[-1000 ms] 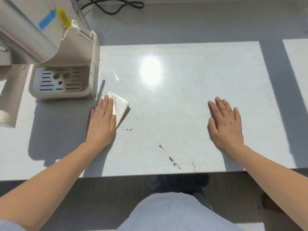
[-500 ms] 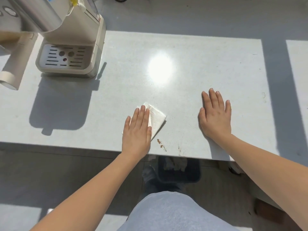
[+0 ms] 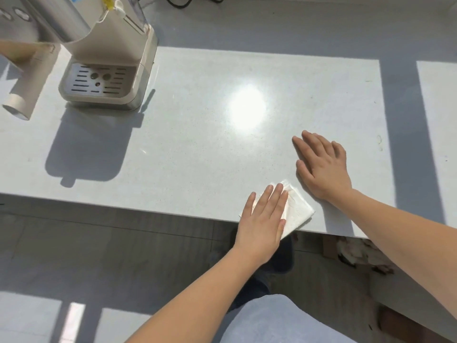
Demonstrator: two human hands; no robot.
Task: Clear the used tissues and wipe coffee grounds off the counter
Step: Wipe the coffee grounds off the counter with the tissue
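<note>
A folded white tissue (image 3: 298, 214) lies at the very front edge of the white counter (image 3: 197, 144), one corner hanging over the edge. My left hand (image 3: 263, 221) presses flat on the tissue with straight fingers. Just to the right and a little further back, my right hand (image 3: 321, 167) rests flat on the bare counter, fingers spread. No coffee grounds show on the counter; the spot under the tissue is hidden.
A cream coffee machine (image 3: 106, 63) with a slotted drip tray stands at the back left, a pale tube (image 3: 22, 95) beside it. A black cable (image 3: 188, 1) lies at the back. Below the counter edge, a dark bin (image 3: 279, 256) is partly hidden by my arm.
My left hand slid the tissue from beside the coffee machine rightward and toward me, over the brown grounds, to the counter's front edge. The right hand stayed flat on the counter.
</note>
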